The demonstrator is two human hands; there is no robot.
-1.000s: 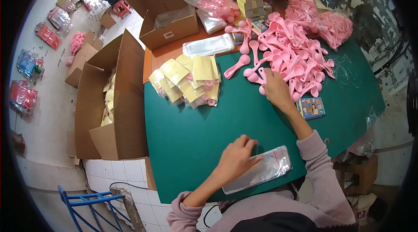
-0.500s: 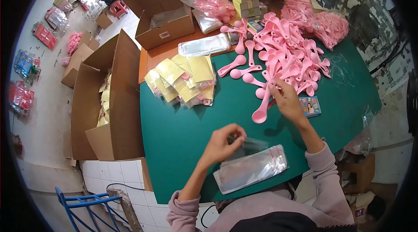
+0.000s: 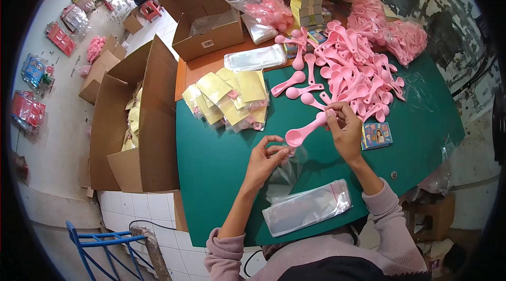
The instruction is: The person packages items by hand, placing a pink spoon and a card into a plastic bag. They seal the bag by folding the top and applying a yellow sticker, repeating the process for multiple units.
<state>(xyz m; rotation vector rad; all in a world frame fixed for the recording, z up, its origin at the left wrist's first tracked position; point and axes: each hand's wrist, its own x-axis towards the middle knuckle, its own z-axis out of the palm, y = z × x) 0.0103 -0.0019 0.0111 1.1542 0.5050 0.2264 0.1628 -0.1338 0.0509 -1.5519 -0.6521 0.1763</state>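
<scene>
The right hand (image 3: pixel 346 134) is pinching a smooth, round-bowled pink spoon (image 3: pixel 296 138) by its handle, holding it beside a limp clear bag (image 3: pixel 284 178) that the left hand (image 3: pixel 262 162) is gripping in its fingers above the green bench (image 3: pixel 221 175). Whether the bag's mouth is gaping is hard to tell; such floppy film is probably calling for light handling.

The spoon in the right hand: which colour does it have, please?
The spoon in the right hand is pink; the head view shows it best.
</scene>
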